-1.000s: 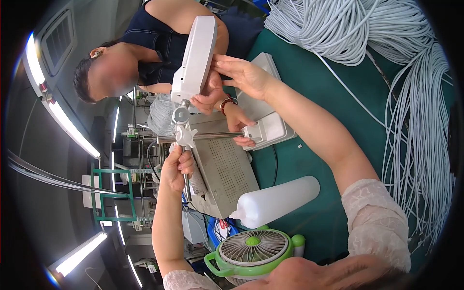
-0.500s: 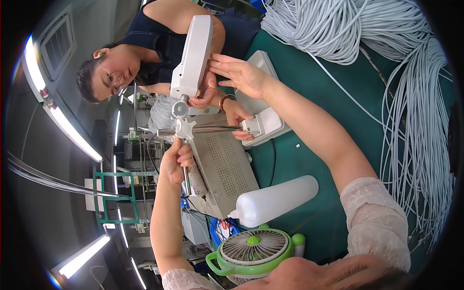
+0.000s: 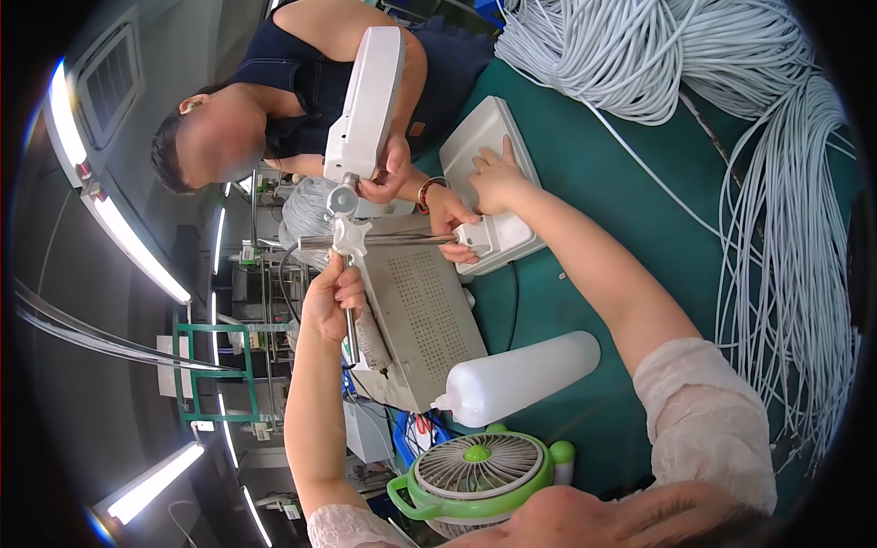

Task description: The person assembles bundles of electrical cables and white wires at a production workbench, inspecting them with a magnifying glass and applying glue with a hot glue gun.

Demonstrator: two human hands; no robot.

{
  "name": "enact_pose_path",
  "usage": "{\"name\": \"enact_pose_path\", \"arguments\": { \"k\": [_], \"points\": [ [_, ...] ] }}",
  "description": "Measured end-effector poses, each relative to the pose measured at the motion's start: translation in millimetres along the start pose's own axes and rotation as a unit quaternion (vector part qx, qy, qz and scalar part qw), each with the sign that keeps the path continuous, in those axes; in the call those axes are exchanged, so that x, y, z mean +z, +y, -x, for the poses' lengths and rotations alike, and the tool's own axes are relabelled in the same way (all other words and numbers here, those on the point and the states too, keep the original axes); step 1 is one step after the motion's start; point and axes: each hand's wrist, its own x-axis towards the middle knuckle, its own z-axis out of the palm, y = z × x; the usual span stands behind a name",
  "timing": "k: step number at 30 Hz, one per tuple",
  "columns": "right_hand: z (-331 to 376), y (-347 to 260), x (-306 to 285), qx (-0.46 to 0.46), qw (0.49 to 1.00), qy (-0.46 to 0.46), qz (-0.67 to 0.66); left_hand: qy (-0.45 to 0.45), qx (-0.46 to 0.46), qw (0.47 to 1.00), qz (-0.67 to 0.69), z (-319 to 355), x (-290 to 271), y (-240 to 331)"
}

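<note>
A stand has a white elongated head (image 3: 370,100), a star-shaped knob (image 3: 349,237), a chrome pole (image 3: 402,240) and a flat white base (image 3: 521,224). My left hand (image 3: 329,297) is wrapped round the thin metal rod (image 3: 352,333) just below the knob. My right hand (image 3: 501,183) rests on the base with its fingers spread. A co-worker's hand (image 3: 391,169) touches the lower end of the head. The same person's other hand (image 3: 448,219) holds the pole where it meets the base.
A beige vented metal box (image 3: 425,310) stands beside the pole. Nearer me lie a white plastic bottle (image 3: 525,374) and a green-rimmed fan (image 3: 480,466). Bundles of grey cable (image 3: 621,55) cover the far right of the green table (image 3: 639,210). A black cord (image 3: 514,310) runs from the base.
My right hand has moved from beside the white head down onto the base. My left hand keeps its grip on the rod. The co-worker's hands have hardly shifted.
</note>
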Motion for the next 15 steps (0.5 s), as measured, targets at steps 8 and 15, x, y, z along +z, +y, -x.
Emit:
{"name": "enact_pose_path", "arguments": {
  "k": [8,15],
  "points": [
    [-14,0,9,-0.053,0.992,-0.107,0.037,0.021,0.005,1.0,0.005,-5,3,3],
    [-13,-2,15,-0.046,0.99,-0.109,0.076,0.005,0.004,1.0,0.022,-4,3,1]
  ]
}}
